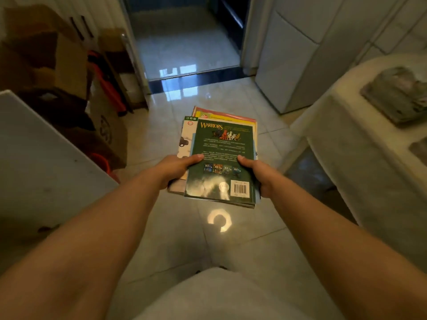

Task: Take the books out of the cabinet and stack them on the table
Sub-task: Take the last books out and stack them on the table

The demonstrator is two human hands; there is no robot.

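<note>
I hold a stack of several books (pixel 220 155) out in front of me, above the tiled floor. The top one is a green book with "WARRIORS" printed on it and a barcode; larger yellow, pink and white books stick out beneath it. My left hand (pixel 176 168) grips the stack's left edge with the thumb on top. My right hand (pixel 260 173) grips the right edge, thumb on the green cover. A table with a pale cloth (pixel 360 162) stands to my right. The cabinet cannot be told apart from the other furniture.
A white panel (pixel 39 158) stands at my left, with cardboard boxes (pixel 69 63) and red items behind it. Ahead is a doorway (pixel 184 42) with a dark threshold. White cupboards (pixel 288 58) stand at the right rear. A grey folded cloth (pixel 397 93) lies on the table.
</note>
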